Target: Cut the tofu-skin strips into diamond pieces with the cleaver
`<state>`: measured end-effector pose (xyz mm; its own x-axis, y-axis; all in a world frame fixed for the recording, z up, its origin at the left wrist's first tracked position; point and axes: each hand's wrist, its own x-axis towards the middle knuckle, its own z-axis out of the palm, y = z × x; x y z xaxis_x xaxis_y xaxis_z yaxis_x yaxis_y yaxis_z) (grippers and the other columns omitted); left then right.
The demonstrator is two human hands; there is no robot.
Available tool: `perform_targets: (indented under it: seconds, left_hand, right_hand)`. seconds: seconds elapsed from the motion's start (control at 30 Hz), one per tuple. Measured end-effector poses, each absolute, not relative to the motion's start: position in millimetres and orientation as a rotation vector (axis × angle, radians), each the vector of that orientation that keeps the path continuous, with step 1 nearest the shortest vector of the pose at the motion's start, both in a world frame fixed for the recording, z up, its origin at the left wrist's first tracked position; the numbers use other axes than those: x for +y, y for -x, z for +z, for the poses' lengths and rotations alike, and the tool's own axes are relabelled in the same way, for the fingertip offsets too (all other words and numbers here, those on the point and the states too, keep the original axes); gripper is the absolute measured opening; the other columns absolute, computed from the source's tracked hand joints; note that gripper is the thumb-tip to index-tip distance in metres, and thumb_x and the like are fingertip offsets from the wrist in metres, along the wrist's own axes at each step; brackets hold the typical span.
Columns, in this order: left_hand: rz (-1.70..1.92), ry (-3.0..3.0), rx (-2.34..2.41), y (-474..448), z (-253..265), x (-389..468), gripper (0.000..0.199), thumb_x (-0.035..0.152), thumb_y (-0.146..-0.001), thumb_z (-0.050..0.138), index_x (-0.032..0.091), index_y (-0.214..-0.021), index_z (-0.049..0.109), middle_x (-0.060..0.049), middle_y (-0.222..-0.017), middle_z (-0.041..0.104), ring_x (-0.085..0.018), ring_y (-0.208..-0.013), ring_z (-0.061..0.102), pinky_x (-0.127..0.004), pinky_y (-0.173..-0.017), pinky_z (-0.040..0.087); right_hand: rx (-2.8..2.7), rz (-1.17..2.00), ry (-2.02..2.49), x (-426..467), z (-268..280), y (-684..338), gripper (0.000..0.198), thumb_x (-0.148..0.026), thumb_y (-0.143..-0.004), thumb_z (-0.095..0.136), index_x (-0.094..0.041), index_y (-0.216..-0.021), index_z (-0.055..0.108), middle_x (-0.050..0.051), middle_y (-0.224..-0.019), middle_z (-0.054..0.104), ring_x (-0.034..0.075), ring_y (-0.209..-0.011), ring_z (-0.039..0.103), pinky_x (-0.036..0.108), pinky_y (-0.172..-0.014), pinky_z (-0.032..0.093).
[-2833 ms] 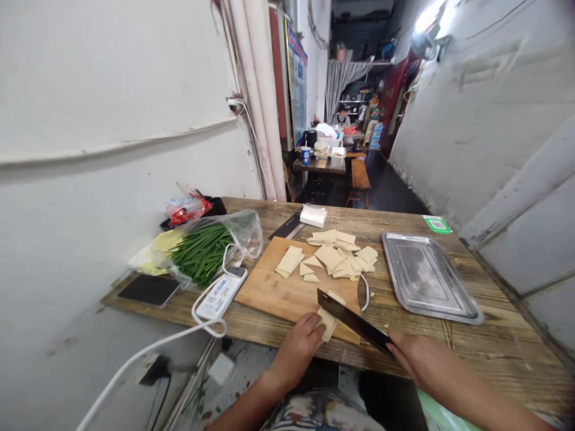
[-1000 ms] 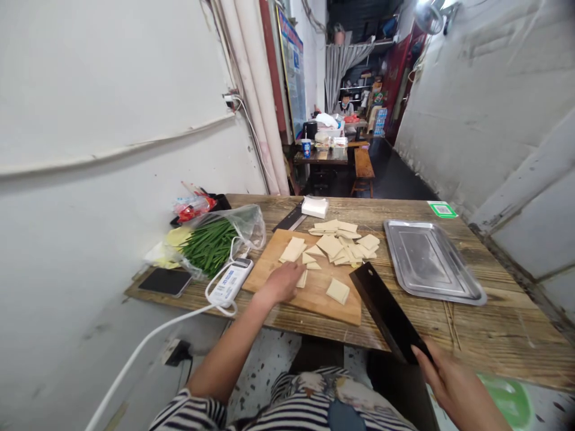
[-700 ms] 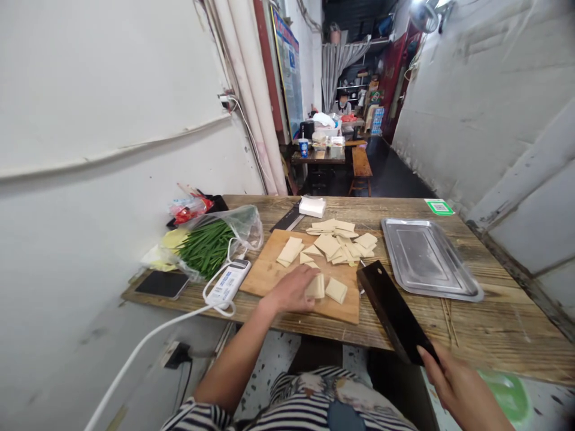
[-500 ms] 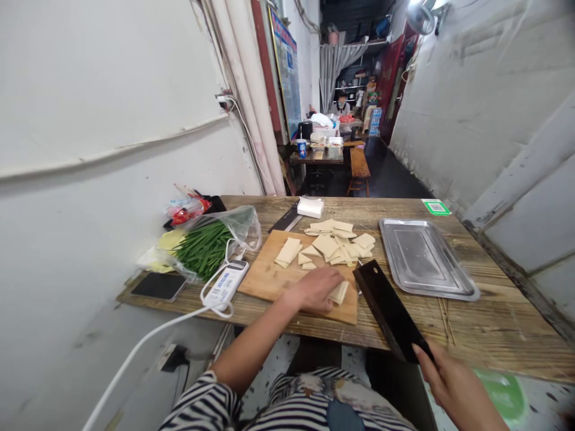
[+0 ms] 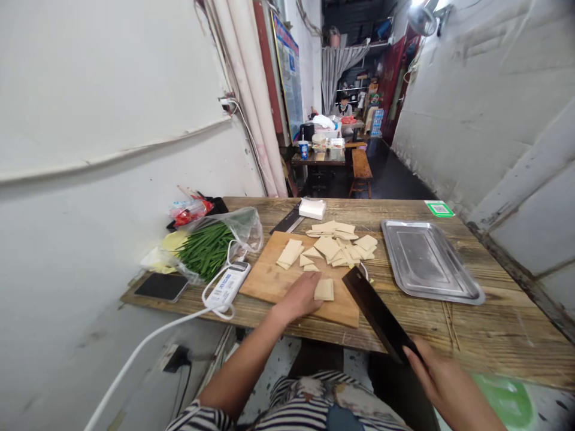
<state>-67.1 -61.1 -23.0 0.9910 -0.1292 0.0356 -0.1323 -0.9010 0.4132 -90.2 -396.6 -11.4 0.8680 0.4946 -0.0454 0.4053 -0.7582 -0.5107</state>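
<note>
Two bare hands work at our wooden table (image 5: 494,335). Our left hand (image 5: 299,297) lies flat on the cutting board (image 5: 274,281), fingers spread open, fingertips touching a pale square of tofu skin (image 5: 324,290) just to their right. Our right hand (image 5: 438,380) is closed around the handle of a dark cleaver (image 5: 375,311), whose wide blade slants from that grip up and left, its tip close to the square. Beyond the left hand, more cut pieces (image 5: 336,245) lie heaped across the board's far edge. Past the cleaver's right side sits a metal tray (image 5: 467,290). Left of the board lie a bag of green chives (image 5: 209,248), a white power strip (image 5: 227,284) and a phone (image 5: 162,286).
</note>
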Motion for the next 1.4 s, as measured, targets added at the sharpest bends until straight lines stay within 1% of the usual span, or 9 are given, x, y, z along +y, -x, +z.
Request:
perform_targets:
  seconds: [0.07,0.2,0.4,0.63,0.7,0.83,0.9,1.07,1.4]
  left_hand:
    - [0.104,-2.533,-0.144,73,-37,-55,0.068,0.022,-0.07,0.076,0.013,-0.131,0.047,-0.016,-0.132,0.054,-0.028,-0.124,0.05,-0.043,-0.106,0.042]
    - [0.312,-2.367,-0.123,80,-62,-53,0.058,0.024,-0.071,0.078,0.017,-0.124,0.054,-0.012,-0.126,0.059,-0.026,-0.119,0.054,-0.045,-0.104,0.044]
    - [0.544,-2.344,-0.073,81,-79,-62,0.054,0.023,-0.071,0.078,0.016,-0.119,0.055,-0.012,-0.119,0.061,-0.027,-0.115,0.055,-0.049,-0.101,0.046]
    - [0.617,-2.325,-0.17,82,-83,-53,0.065,0.022,-0.071,0.08,0.018,-0.129,0.051,-0.017,-0.134,0.051,-0.03,-0.125,0.049,-0.052,-0.103,0.046]
    - [0.703,-2.359,-0.213,85,-81,-53,0.058,0.021,-0.073,0.078,0.017,-0.125,0.053,-0.017,-0.133,0.05,-0.029,-0.123,0.05,-0.05,-0.1,0.048]
    - [0.939,-2.425,-0.389,92,-81,-64,0.026,0.017,-0.085,0.065,0.015,-0.111,0.061,-0.013,-0.111,0.061,-0.024,-0.107,0.057,-0.042,-0.09,0.055]
    - [1.041,-2.423,-0.45,95,-83,-70,0.019,0.014,-0.088,0.061,0.013,-0.107,0.062,-0.011,-0.105,0.064,-0.022,-0.103,0.057,-0.04,-0.09,0.056]
    - [1.077,-2.429,-0.494,98,-90,-74,0.025,0.01,-0.091,0.054,0.01,-0.115,0.06,-0.011,-0.107,0.066,-0.021,-0.106,0.056,-0.04,-0.092,0.056]
    - [1.062,-2.429,-0.516,97,-97,-72,0.024,0.012,-0.094,0.049,0.01,-0.115,0.061,-0.013,-0.108,0.066,-0.022,-0.111,0.056,-0.042,-0.094,0.055]
  right_hand:
    - [-0.706,0.313,2.577,-391,-8,90,0.043,-0.047,-0.096,0.019,-0.022,-0.095,0.054,0.008,-0.08,0.07,0.03,-0.074,0.069,0.036,-0.055,0.045]
    - [-0.752,0.446,2.629,-385,-7,90,0.046,-0.043,-0.096,0.013,-0.02,-0.1,0.053,0.009,-0.084,0.071,0.03,-0.078,0.07,0.037,-0.058,0.045]
    - [-0.856,0.453,2.668,-385,-22,83,0.041,-0.041,-0.101,0.016,-0.021,-0.108,0.051,0.007,-0.09,0.071,0.027,-0.082,0.07,0.035,-0.062,0.045]
    - [-0.968,0.331,2.688,-390,-20,76,0.034,-0.037,-0.104,0.019,-0.023,-0.105,0.05,0.002,-0.076,0.069,0.022,-0.068,0.069,0.031,-0.053,0.04]
    - [-1.007,0.23,2.685,-388,-12,73,0.032,-0.037,-0.104,0.021,-0.023,-0.1,0.05,0.0,-0.071,0.068,0.021,-0.062,0.069,0.031,-0.05,0.038]
    - [-1.059,-0.021,2.674,-375,6,61,0.035,-0.039,-0.103,0.02,-0.022,-0.091,0.049,0.0,-0.06,0.064,0.023,-0.05,0.064,0.032,-0.045,0.031]
    - [-1.119,-0.056,2.649,-365,13,53,0.036,-0.039,-0.103,0.02,-0.022,-0.089,0.048,0.001,-0.06,0.063,0.023,-0.051,0.064,0.032,-0.046,0.031]
    - [-1.222,0.123,2.739,-339,25,36,0.029,-0.031,-0.101,0.022,-0.021,-0.092,0.048,0.002,-0.062,0.063,0.026,-0.055,0.065,0.032,-0.049,0.027]
    - [-1.243,0.471,2.852,-325,36,29,0.024,-0.025,-0.102,0.025,-0.02,-0.098,0.048,0.006,-0.076,0.067,0.027,-0.071,0.068,0.033,-0.054,0.027]
